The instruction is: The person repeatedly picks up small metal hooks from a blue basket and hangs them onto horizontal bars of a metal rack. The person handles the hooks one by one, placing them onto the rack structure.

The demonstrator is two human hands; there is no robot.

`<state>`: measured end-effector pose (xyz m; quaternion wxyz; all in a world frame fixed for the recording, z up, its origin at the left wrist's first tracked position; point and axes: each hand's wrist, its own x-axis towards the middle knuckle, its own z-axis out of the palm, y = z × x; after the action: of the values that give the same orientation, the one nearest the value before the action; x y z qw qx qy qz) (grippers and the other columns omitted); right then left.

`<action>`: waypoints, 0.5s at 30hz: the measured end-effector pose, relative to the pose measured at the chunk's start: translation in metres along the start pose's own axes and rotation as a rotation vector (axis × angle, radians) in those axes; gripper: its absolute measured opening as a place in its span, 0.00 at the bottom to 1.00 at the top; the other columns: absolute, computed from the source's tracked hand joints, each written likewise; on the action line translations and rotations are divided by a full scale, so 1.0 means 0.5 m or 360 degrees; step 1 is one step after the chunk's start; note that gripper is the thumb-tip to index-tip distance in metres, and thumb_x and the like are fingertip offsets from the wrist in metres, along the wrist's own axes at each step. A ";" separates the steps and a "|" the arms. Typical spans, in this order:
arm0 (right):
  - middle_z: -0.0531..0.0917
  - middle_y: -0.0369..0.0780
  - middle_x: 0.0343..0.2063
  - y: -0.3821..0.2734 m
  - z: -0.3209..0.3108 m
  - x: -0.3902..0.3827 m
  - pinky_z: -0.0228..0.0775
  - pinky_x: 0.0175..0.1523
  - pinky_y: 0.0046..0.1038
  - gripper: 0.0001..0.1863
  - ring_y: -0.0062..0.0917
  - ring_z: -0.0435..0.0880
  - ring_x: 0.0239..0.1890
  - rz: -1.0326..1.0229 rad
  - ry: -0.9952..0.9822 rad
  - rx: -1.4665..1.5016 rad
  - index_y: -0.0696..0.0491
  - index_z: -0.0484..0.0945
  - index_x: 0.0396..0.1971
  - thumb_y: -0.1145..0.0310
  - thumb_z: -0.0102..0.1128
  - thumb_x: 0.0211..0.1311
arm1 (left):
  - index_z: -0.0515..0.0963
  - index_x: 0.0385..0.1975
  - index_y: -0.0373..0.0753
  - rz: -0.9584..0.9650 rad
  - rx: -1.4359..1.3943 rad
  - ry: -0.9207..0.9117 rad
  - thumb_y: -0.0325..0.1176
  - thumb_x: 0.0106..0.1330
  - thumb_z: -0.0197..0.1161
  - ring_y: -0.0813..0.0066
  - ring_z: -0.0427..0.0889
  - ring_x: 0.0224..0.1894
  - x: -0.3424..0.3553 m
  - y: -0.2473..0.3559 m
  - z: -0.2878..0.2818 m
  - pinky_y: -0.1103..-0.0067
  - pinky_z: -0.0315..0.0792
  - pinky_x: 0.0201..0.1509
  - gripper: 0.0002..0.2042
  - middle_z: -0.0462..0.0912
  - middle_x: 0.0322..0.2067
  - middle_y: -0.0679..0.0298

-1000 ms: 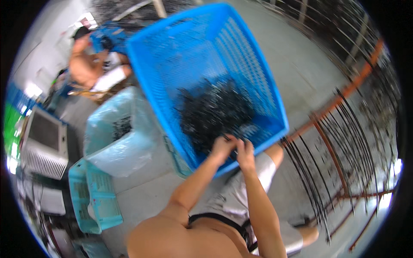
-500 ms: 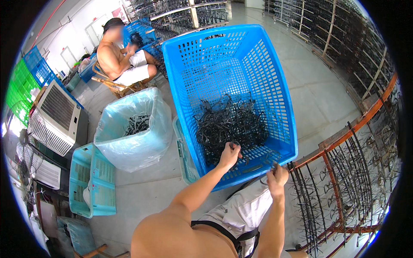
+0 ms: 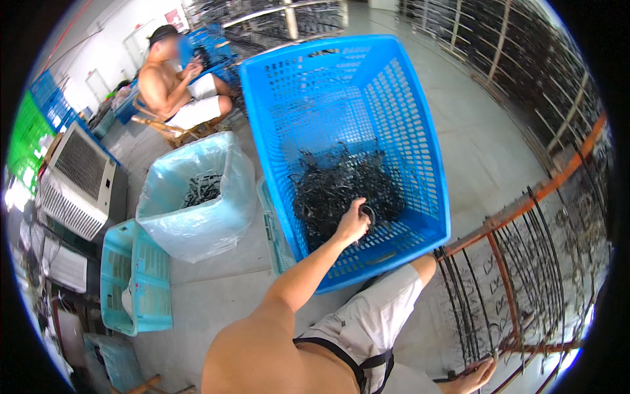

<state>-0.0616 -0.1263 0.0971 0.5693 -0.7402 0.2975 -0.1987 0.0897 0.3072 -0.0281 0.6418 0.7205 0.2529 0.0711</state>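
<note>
My left hand (image 3: pixel 354 222) reaches into the large blue perforated basket (image 3: pixel 428 141), fingers closed on dark pieces from a tangled heap of thin black parts (image 3: pixel 321 187). My right hand (image 3: pixel 479 372) is low at the right, outside the basket, beside an orange-brown metal rack (image 3: pixel 492 225) with black rods; its fingers look curled, but what they hold is too small to make out. To the left of the basket stands a plastic-lined bin (image 3: pixel 190 230) with more black pieces inside.
A co-worker (image 3: pixel 167 92) sits on a wooden chair at upper left. An empty-looking turquoise crate (image 3: pixel 151 295), a cooler unit (image 3: pixel 82 180) and a fan line the left. Tall racks of dark hanging items (image 3: pixel 499 52) stand behind. Grey floor (image 3: pixel 216 295) shows between them.
My right hand has left the basket's near edge and moved down to the lower-right rack. My left hand remains in the heap, now slightly higher with curled fingers.
</note>
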 end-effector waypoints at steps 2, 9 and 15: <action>0.74 0.42 0.39 0.071 -0.051 0.093 0.66 0.41 0.29 0.21 0.28 0.72 0.37 -0.0016 0.0103 0.0356 0.57 0.69 0.53 0.62 0.50 0.63 | 0.61 0.56 0.42 0.0124 -0.0385 -0.0103 0.24 0.60 0.49 0.75 0.76 0.23 0.016 -0.019 0.015 0.77 0.73 0.25 0.22 0.76 0.27 0.59; 0.67 0.27 0.17 0.209 -0.286 0.135 0.50 0.16 0.13 0.09 0.08 0.61 0.15 -0.0177 0.1167 0.0849 0.53 0.73 0.39 0.66 0.54 0.62 | 0.65 0.50 0.43 -0.0115 -0.0855 0.0139 0.21 0.55 0.53 0.64 0.77 0.31 -0.024 -0.017 0.036 0.74 0.77 0.34 0.21 0.77 0.34 0.52; 0.68 0.29 0.16 0.364 -0.391 0.213 0.53 0.14 0.15 0.09 0.11 0.63 0.13 -0.0216 0.1367 0.1182 0.54 0.75 0.41 0.68 0.52 0.63 | 0.62 0.37 0.38 -0.0285 -0.0143 -0.0085 0.22 0.55 0.51 0.73 0.76 0.28 -0.009 -0.082 0.074 0.83 0.73 0.29 0.11 0.75 0.29 0.58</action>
<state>-0.1449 -0.3708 -0.0291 0.6051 -0.3609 0.3641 -0.6091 0.0905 0.2744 -0.0728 0.6837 0.6672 0.2956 0.0055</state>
